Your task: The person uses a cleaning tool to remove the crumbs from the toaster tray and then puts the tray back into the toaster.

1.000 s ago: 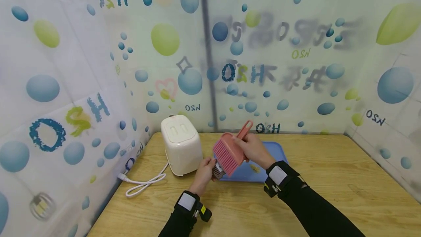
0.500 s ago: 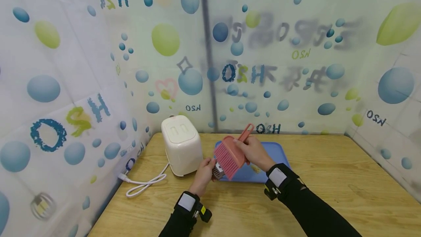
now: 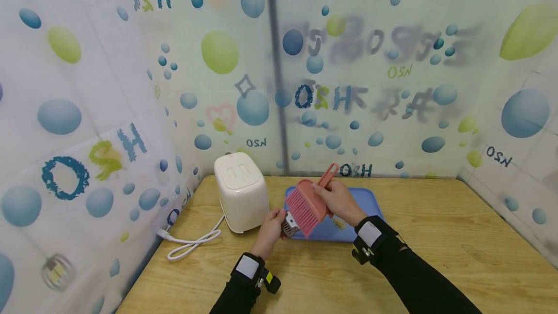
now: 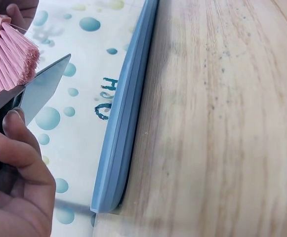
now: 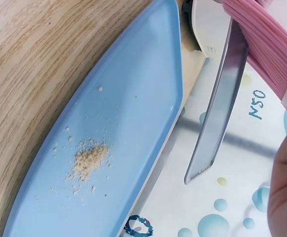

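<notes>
My left hand (image 3: 270, 227) grips a thin metal crumb tray (image 3: 289, 225) by its dark end, holding it tilted above the blue tray (image 3: 368, 200). A pink hand brush (image 3: 310, 201) is in my right hand (image 3: 342, 201), held near the base of its handle. Its bristles (image 4: 17, 59) lie against or just over the crumb tray; exact contact is hard to tell. In the right wrist view, a few crumbs cling to the lower corner of the crumb tray (image 5: 217, 106). Below, a small heap of pale crumbs (image 5: 90, 160) lies on the blue tray.
A white toaster (image 3: 240, 193) stands left of the blue tray, close to my left hand. Its white cord (image 3: 192, 245) lies looped on the wooden table (image 3: 436, 236) at the left. A patterned curtain (image 3: 370, 86) hangs behind the table and along both sides.
The brush has shifted slightly right and down across the crumb tray with my right hand. My left hand and the crumb tray stay nearly in place.
</notes>
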The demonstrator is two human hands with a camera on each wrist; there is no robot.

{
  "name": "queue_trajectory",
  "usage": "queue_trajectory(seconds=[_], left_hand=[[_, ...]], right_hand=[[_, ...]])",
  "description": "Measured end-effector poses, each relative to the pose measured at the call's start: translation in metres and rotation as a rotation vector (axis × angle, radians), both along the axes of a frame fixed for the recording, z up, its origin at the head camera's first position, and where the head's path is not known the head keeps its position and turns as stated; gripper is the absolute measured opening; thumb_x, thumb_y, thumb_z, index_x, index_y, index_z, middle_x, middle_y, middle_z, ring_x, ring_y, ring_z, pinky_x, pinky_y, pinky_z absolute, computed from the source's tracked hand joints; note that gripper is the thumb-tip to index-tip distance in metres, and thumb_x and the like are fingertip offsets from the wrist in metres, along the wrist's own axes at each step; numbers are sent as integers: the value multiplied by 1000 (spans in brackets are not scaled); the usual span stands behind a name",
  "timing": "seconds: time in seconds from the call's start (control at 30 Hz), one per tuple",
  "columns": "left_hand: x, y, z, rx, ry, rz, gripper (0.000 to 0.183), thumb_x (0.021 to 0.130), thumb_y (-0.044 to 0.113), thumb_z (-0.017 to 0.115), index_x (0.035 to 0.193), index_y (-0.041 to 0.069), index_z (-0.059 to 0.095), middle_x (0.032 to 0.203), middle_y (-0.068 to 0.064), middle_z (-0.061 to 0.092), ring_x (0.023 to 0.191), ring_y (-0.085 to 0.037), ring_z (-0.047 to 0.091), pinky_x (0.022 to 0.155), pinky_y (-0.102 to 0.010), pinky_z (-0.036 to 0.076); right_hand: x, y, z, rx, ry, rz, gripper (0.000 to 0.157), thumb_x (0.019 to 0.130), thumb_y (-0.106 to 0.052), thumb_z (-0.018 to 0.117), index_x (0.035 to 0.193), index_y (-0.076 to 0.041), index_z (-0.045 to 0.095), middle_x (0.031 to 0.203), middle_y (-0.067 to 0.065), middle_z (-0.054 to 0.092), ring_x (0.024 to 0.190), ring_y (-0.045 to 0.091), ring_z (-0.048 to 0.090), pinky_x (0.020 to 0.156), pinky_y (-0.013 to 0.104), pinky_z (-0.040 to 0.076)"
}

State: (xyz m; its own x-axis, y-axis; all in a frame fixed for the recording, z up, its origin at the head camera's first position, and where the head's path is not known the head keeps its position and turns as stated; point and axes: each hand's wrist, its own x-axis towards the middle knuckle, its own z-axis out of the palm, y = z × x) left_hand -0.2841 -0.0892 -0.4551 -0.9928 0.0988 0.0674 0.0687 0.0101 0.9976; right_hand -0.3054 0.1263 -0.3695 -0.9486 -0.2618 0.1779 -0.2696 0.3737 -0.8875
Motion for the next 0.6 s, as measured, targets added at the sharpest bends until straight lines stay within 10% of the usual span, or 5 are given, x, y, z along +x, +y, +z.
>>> queue_trajectory(seconds=[0.6], left_hand=[[-4, 1, -4, 0, -6, 21, 31, 111, 21, 40, 108, -4, 57, 84, -5, 56, 69, -15, 52, 55, -26, 43]], right_hand=[[-5, 15, -2, -11, 17, -38, 40, 108, -31, 52, 110, 6, 65, 64, 8, 63, 43, 14, 48, 42, 30, 43]])
